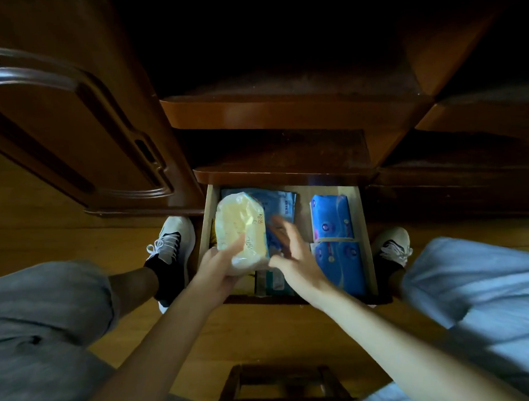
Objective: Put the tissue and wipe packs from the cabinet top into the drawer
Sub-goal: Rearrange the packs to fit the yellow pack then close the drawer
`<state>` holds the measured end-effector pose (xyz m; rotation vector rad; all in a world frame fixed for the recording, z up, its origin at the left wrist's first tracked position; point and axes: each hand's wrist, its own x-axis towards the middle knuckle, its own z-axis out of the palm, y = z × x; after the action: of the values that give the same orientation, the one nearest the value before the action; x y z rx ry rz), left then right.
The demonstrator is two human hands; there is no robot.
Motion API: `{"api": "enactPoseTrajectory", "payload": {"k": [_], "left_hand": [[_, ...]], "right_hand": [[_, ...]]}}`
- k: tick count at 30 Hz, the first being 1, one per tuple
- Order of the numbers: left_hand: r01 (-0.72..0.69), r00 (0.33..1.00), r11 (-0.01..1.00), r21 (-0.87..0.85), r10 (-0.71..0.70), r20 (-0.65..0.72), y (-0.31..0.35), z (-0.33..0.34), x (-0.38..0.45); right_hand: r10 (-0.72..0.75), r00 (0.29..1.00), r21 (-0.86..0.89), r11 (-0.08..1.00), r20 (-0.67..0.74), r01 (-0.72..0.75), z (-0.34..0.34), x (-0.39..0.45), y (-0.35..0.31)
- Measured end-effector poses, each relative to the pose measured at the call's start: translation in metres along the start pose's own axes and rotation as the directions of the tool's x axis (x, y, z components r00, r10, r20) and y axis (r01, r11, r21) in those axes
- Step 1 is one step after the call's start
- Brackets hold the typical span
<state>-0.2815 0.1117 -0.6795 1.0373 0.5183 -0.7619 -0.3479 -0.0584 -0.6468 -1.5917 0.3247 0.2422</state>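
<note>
A dark wooden cabinet filled the upper half of the frame, its stepped shelves in deep shadow and a carved door swung out at the upper left. Below it, at the centre of the frame, the drawer stood pulled out over a wooden floor. The person's grey-trousered legs spread to the lower left and lower right, with a white and black shoe just left of the drawer and another just right of it. A small dark wooden stool showed at the bottom centre.

Inside the drawer, two blue tissue packs lay end to end along the right side. A blue flat pack lay at the back left, and a pale teal pack sat near the front edge, partly hidden.

The left hand gripped the near end of a clear-wrapped yellow tissue pack, which stood tilted over the left part of the drawer, above the flat pack. The right hand was released, fingers spread and blurred, just beside the yellow pack's right edge; contact with it could not be told.
</note>
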Motion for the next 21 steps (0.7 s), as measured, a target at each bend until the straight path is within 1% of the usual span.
{"api": "enactPoseTrajectory", "payload": {"k": [2,4,5,7,8,9,10,12,13,14,15,16,17,18,19,20,21], "left_hand": [[-0.067,0.993,0.997,0.045,0.071,-0.097,0.007,-0.005,0.002],[-0.086,0.982,0.996,0.019,0.088,-0.169,0.014,-0.014,0.006],[-0.080,0.984,0.997,0.012,0.081,-0.159,0.015,-0.017,0.006],[-0.017,0.999,0.998,0.057,0.019,-0.047,0.013,-0.015,0.004],[0.015,1.000,0.996,0.088,-0.016,0.002,0.010,-0.014,0.003],[0.023,1.000,0.994,0.106,-0.025,0.015,0.006,-0.013,0.003],[0.002,1.000,0.995,0.101,-0.001,-0.013,0.004,-0.014,0.005],[-0.078,0.984,0.994,0.075,0.089,-0.153,0.009,-0.017,0.009],[-0.118,0.967,0.991,0.064,0.129,-0.221,0.013,-0.020,0.011],[-0.150,0.952,0.988,0.046,0.157,-0.263,0.018,-0.023,0.014],[-0.173,0.942,0.985,0.025,0.172,-0.289,0.023,-0.027,0.015],[-0.189,0.935,0.982,0.009,0.182,-0.304,0.026,-0.029,0.016],[-0.199,0.931,0.980,0.008,0.192,-0.310,0.029,-0.030,0.015],[-0.205,0.928,0.978,0.022,0.202,-0.312,0.030,-0.031,0.014],[-0.207,0.927,0.978,0.038,0.208,-0.313,0.031,-0.031,0.014],[-0.204,0.926,0.978,0.051,0.210,-0.315,0.031,-0.031,0.014],[-0.199,0.925,0.978,0.062,0.208,-0.317,0.031,-0.032,0.013]], "right_hand": [[0.037,0.996,0.012,0.999,0.078,-0.038,-0.004,0.005,0.001],[0.093,0.987,-0.055,0.995,0.130,-0.087,-0.009,0.013,-0.003],[0.124,0.984,-0.084,0.990,0.129,-0.114,-0.012,0.020,-0.004],[0.196,0.974,-0.086,0.979,0.115,-0.187,-0.019,0.032,-0.001],[0.226,0.965,-0.108,0.971,0.131,-0.213,-0.021,0.037,0.002],[0.247,0.956,-0.135,0.965,0.160,-0.227,-0.021,0.042,0.005],[0.271,0.944,-0.176,0.955,0.187,-0.239,-0.020,0.047,0.010],[0.304,0.934,-0.215,0.941,0.189,-0.263,-0.016,0.060,0.022],[0.302,0.940,-0.222,0.939,0.161,-0.263,-0.015,0.067,0.029],[0.298,0.949,-0.264,0.928,0.100,-0.264,-0.017,0.077,0.037],[0.298,0.954,-0.346,0.898,0.020,-0.273,-0.021,0.088,0.045],[0.310,0.949,-0.449,0.840,-0.060,-0.303,-0.026,0.099,0.053],[0.336,0.933,-0.513,0.783,-0.127,-0.352,-0.030,0.109,0.061],[0.389,0.904,-0.525,0.740,-0.175,-0.421,-0.035,0.116,0.070],[0.458,0.864,-0.497,0.711,-0.210,-0.498,-0.037,0.122,0.078],[0.529,0.818,-0.445,0.691,-0.225,-0.569,-0.035,0.127,0.086],[0.574,0.788,-0.400,0.684,-0.221,-0.611,-0.033,0.130,0.094]]}}
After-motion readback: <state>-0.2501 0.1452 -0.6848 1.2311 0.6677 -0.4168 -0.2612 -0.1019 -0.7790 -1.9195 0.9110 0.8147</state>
